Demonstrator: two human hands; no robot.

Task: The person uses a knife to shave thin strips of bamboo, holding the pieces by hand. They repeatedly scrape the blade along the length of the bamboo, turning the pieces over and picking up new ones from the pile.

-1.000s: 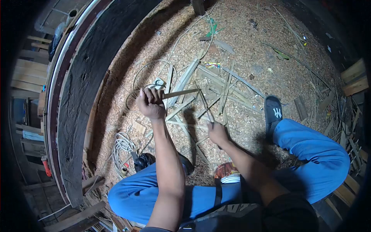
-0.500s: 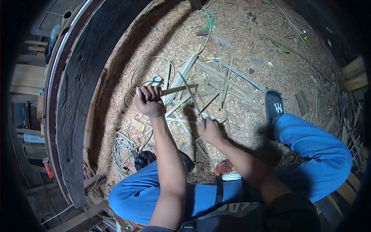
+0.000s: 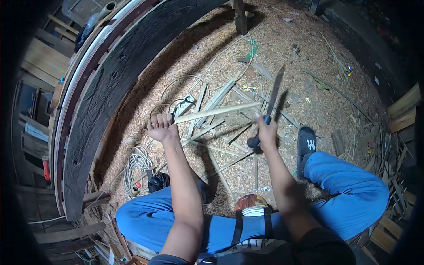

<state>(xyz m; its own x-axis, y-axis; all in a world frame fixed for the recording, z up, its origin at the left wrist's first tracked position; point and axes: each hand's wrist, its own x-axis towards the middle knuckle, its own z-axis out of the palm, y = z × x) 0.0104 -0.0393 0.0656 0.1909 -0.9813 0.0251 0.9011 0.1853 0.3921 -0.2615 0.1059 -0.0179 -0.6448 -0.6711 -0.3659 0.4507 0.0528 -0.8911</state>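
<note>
My left hand point(image 3: 162, 128) is closed around one end of a pale wooden strip point(image 3: 216, 111), which reaches out to the right above the floor. In my right hand point(image 3: 266, 133) is a long knife point(image 3: 275, 92) with a dark handle. Its blade points up and slightly right, just beyond the strip's far end and apart from the hand that holds the strip. Several loose wooden strips point(image 3: 215, 102) lie crossed on the floor beneath both hands.
A power strip point(image 3: 183, 106) with cable lies behind my left hand. A coiled pale cable point(image 3: 138, 167) rests near my left knee. The dark curved slab point(image 3: 106, 84) stands at left. Wood shavings point(image 3: 304, 57) cover the floor, and a black slipper point(image 3: 307, 150) is at right.
The knife has swung from leaning left across the strip to pointing up and right, with my right hand farther up and right. My left hand still grips the strip, whose pale side now shows.
</note>
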